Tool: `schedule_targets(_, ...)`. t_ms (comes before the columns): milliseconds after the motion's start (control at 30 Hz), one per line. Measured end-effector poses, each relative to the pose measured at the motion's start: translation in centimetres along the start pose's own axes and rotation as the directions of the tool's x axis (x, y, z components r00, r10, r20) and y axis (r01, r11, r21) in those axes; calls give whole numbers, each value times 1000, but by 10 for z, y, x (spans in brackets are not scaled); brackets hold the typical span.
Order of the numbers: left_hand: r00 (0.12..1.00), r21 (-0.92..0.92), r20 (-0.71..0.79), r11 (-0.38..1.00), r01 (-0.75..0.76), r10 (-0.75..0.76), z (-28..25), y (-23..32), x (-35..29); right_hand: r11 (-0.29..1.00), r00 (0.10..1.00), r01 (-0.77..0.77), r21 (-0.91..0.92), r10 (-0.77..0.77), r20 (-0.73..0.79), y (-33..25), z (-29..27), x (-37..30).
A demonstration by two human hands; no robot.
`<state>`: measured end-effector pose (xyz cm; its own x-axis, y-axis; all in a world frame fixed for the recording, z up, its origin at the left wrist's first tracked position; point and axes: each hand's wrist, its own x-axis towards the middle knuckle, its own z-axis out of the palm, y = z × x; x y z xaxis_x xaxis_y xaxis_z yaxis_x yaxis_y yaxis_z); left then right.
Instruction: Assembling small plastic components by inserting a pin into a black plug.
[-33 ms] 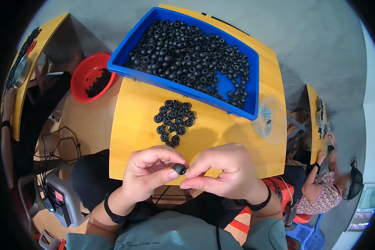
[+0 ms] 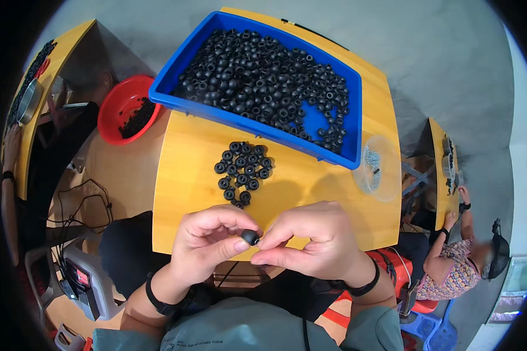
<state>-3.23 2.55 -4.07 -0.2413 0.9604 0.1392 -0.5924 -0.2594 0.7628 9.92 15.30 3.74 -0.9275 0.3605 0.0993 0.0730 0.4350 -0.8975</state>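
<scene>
Between thumb and forefinger, my left hand [image 2: 212,238] grips a small round black plastic part [image 2: 250,237] above the table's near edge. My right hand [image 2: 312,240] is closed, its fingertips at the right end of that part; whatever they pinch is too small and hidden to name. Just beyond my hands, a cluster of black ring-faced parts [image 2: 240,162] lies on the yellow table [image 2: 310,199]. Behind it stands a blue bin [image 2: 257,127] holding a heap of loose black round parts [image 2: 252,73].
A clear round tub [image 2: 382,183] with small silvery pieces sits at the table's right side. Left of the table is a red basin [image 2: 112,133] with black bits inside. A person [image 2: 457,269] works at another table on the right; another person's arm [image 2: 9,158] shows at far left.
</scene>
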Motion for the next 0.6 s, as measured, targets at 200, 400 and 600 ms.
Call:
schedule_targets(200,999,40,-32,999,1,0,2,-6,3,999,1000,-7,49,9,-29,1,-1,-2)
schedule_targets(400,999,-15,-22,999,40,-41,3,-11,5,988,993,-111,108,105,59,9,-6,-1)
schedule_targets(600,994,-48,-35,994,99,-101,-2,-17,5,927,951,-303,222,280,129,26,-7,5)
